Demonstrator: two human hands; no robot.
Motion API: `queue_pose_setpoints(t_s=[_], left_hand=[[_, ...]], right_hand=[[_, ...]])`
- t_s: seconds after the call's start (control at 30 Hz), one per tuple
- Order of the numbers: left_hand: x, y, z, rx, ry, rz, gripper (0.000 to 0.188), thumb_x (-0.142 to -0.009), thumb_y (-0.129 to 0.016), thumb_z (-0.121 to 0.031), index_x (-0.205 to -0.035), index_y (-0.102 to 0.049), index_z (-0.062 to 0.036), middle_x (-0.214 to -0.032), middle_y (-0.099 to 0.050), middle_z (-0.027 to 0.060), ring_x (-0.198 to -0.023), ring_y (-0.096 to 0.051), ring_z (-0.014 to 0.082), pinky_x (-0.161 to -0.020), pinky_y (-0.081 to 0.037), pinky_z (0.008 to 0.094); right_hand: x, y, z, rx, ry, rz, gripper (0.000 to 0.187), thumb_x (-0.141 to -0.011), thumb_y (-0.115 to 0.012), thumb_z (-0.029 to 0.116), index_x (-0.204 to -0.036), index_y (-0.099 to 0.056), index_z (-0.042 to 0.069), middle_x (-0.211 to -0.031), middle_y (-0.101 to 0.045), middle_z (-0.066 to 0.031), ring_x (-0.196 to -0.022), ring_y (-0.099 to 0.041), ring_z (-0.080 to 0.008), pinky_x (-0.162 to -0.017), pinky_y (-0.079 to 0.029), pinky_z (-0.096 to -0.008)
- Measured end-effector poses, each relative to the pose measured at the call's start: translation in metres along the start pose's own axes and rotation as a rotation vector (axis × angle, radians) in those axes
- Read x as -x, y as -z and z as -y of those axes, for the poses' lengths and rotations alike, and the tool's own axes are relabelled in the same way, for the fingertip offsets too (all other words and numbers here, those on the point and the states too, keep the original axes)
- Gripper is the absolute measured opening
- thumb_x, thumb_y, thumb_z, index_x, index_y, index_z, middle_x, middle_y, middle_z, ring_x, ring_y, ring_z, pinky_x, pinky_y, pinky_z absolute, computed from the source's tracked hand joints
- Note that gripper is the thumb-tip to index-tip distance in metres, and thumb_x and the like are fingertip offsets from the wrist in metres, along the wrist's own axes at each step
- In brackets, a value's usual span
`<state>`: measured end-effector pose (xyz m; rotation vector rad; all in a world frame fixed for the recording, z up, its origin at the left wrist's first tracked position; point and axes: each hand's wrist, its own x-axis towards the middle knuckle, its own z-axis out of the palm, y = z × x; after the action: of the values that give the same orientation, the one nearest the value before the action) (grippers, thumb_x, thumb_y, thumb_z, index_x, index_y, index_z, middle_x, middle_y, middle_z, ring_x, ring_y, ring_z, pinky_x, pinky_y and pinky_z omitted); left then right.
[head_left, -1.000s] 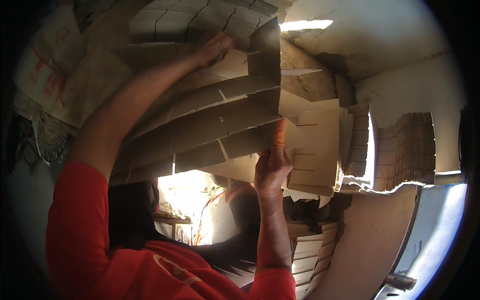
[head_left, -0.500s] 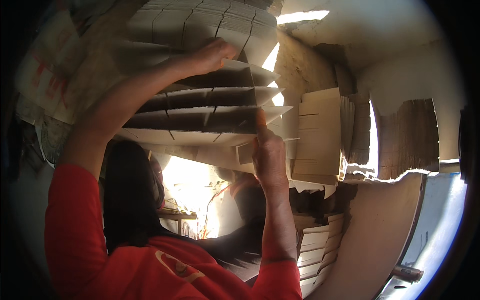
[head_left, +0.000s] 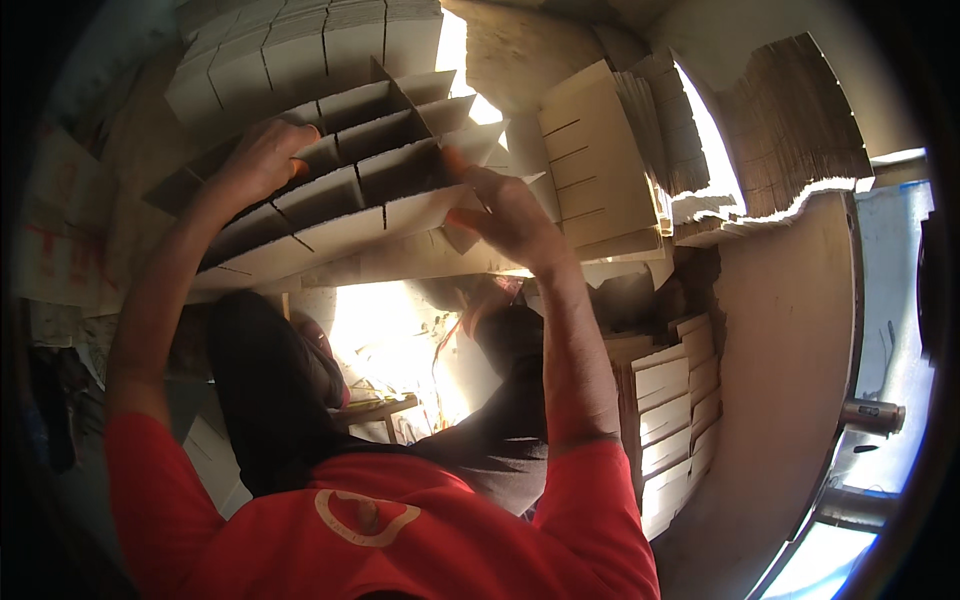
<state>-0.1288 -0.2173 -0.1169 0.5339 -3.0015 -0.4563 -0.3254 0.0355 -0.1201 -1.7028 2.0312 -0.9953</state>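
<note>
A cardboard box divider (head_left: pixel 335 222) lies before me, its long slotted strips crossed by other strips into a grid of open cells. At its left part, the bent fingers and thumb of my left hand (head_left: pixel 262 162) close on a strip. My right hand (head_left: pixel 515 218) is at the right end, index finger over a strip's top edge and thumb on the near strip's face. One cross strip (head_left: pixel 402 98) stands up at a slant near the right ends of the long strips. My fingers hide parts of the joints.
Behind the divider is a stack of slotted cardboard sheets (head_left: pixel 300 45). More slotted sheets (head_left: pixel 590 150) stand to the right, beside a tall cardboard stack (head_left: pixel 795 130). Lower right holds another pile of cardboard pieces (head_left: pixel 665 410). My knees are below the work surface's near edge.
My left hand has moved from the far strips to the divider's left part. My right hand has turned from a pointing finger to a grip at the right end. The whole view has shifted.
</note>
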Motion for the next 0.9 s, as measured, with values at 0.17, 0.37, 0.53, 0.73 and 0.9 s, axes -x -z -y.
queue_pose_setpoints(t_s=[0.17,0.37,0.53,0.73,0.9], left_hand=[[0.005,-0.021,0.024,0.15,-0.082,-0.203,0.036,-0.069,-0.066,0.011,-0.104,-0.057,0.0033,-0.101,-0.06,0.0223,-0.099,-0.057,0.0371,-0.082,-0.048,0.0362],[0.011,-0.021,0.032,0.058,-0.127,-0.241,0.038,-0.07,-0.066,0.011,-0.105,-0.054,0.0025,-0.104,-0.058,0.0197,-0.099,-0.054,0.037,-0.081,-0.047,0.0391],[0.015,-0.018,0.022,0.043,-0.197,-0.397,0.021,-0.07,-0.063,0.012,-0.088,-0.055,0.0038,-0.086,-0.056,0.024,-0.082,-0.053,0.0429,-0.073,-0.045,0.0438],[0.018,-0.002,0.03,0.198,0.095,-0.098,0.019,-0.071,-0.059,0.014,-0.087,-0.052,0.0061,-0.09,-0.05,0.0279,-0.087,-0.033,0.0491,-0.074,-0.049,0.0421],[0.029,-0.014,0.059,0.065,0.063,-0.227,0.023,-0.072,-0.061,0.012,-0.093,-0.053,0.0057,-0.089,-0.054,0.0258,-0.088,-0.056,0.0243,-0.076,-0.05,0.0408]], right_hand=[[0.028,0.059,-0.039,-0.017,-0.385,-0.548,0.018,-0.077,-0.063,0.003,-0.095,-0.062,-0.001,-0.109,-0.06,-0.0207,-0.068,-0.065,-0.033,-0.064,-0.052,-0.042],[0.058,0.001,-0.092,0.866,-0.378,-0.143,0.014,-0.079,-0.052,-0.001,-0.087,-0.063,-0.003,-0.096,-0.062,-0.0174,-0.096,-0.058,-0.031,-0.072,-0.049,-0.0423],[0.056,-0.031,-0.136,0.841,-0.279,-0.029,0.028,-0.081,-0.054,0.011,-0.105,-0.056,-0.005,-0.103,-0.056,-0.0162,-0.104,-0.051,-0.0307,-0.081,-0.044,-0.0479],[0.055,-0.059,-0.155,0.627,-0.201,-0.207,0.045,-0.088,-0.051,0.037,-0.114,-0.05,0.0,-0.122,-0.05,-0.0148,-0.118,-0.043,-0.0307,-0.096,-0.031,-0.0524],[0.033,-0.067,-0.134,0.418,-0.305,0.048,0.053,-0.087,-0.056,0.032,-0.127,-0.044,0.0,-0.136,-0.04,-0.019,-0.131,-0.031,-0.0321,-0.105,-0.025,-0.0472]])
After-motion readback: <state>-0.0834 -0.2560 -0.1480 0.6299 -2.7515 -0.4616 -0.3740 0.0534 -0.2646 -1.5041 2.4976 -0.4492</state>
